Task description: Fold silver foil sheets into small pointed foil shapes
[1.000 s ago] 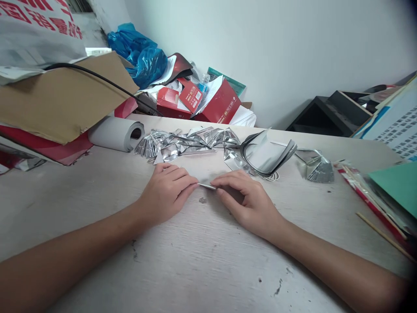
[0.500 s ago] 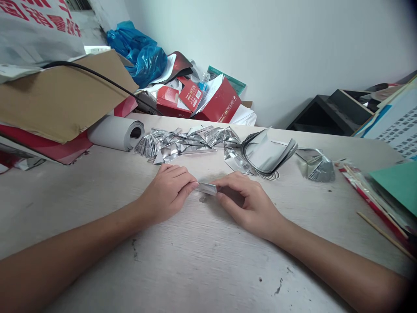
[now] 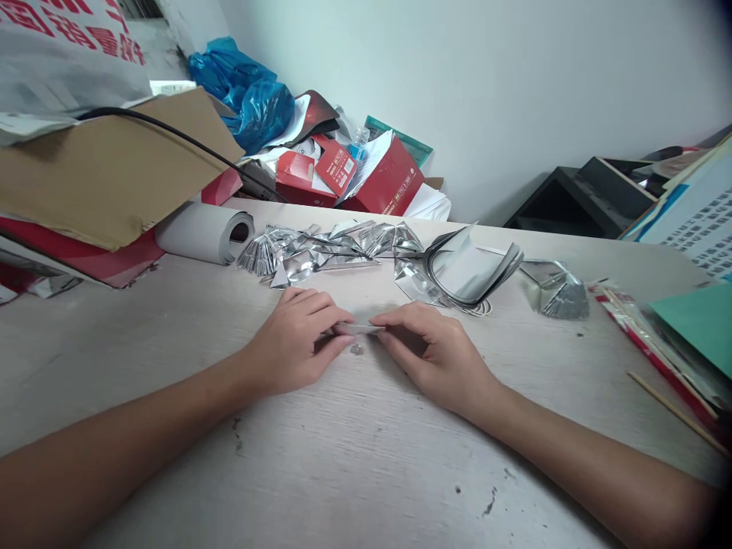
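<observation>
Head view: my left hand (image 3: 294, 341) and right hand (image 3: 438, 354) pinch each end of a silver strip (image 3: 360, 329). Foil scraps (image 3: 320, 252) lie just beyond my fingers (image 3: 317, 306).

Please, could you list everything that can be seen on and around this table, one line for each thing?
foil strip: one, silver, pinched between both hands, table's middle
folded foil pieces: several, silver, behind the hands
curled sheets: one stack, silver, right of those pieces
paper roll: one, white, far left
cardboard: one, brown, above the roll
boxes: at least two, red, by the wall
plastic bag: one, blue, back left
wooden stick: one, pale, right edge
table: one, whitish, under everything
left hand: one, pinches the strip's left end
right hand: one, pinches its right end
</observation>
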Demonstrator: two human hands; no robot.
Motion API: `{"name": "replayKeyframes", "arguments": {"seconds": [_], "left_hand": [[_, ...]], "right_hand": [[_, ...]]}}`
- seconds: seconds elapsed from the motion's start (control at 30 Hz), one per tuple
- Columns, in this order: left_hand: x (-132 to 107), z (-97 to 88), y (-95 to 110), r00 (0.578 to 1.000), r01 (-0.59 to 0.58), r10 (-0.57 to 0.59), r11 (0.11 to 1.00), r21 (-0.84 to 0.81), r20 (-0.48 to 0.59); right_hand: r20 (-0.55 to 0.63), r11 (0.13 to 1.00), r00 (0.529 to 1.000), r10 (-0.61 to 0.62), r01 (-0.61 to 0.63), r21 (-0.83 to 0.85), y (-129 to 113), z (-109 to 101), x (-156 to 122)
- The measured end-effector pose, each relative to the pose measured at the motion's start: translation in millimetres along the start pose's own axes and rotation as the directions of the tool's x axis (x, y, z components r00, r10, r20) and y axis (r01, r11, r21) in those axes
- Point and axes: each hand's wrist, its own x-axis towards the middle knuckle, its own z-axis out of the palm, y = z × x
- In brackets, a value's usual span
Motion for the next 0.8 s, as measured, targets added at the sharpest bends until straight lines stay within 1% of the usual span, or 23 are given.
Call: {"name": "replayKeyframes", "arguments": {"seconds": [0.1,0.17,0.37,0.43,0.5,0.63,0.7,0.8], "left_hand": [[-3,0.6,1,0.999,-0.034,0.034,0.999,0.041,-0.006],[-4,0.6,1,0.999,-0.041,0.041,0.999,0.029,-0.003],[-3,-0.6,2,1.0,0.002,-0.002,1.0,0.017,0.0],[-3,-1.9,4,1.0,-0.012,0.012,0.999,0.037,-0.01],[-3,-4.0,7,0.998,-0.05,0.053,0.995,0.085,-0.034],[-3,-9.0,12,0.976,-0.17,0.193,0.964,0.202,-0.101],[-4,-11.0,13,0.961,-0.239,0.263,0.945,0.224,-0.088],[-4,-12.2,14,0.937,-0.333,0.348,0.914,0.23,-0.028]], "right_hand": [[-0.018,0.999,1.0,-0.025,0.025,0.025,1,0,1],[-0.014,0.999,1.0,-0.023,0.024,0.038,1,0,1],[0.005,1.0,1.0,0.015,-0.014,-0.028,1,0,-2],[0.013,0.999,1.0,0.017,-0.016,-0.04,1,1,-2],[0.019,0.998,1.0,0.021,-0.02,-0.06,1,2,-2],[0.049,0.994,0.999,-0.02,0.025,-0.105,3,3,-3],[0.041,0.992,0.998,-0.039,0.044,-0.12,3,4,-3],[0.009,0.99,1.0,-0.027,0.028,-0.139,4,4,-5]]}}
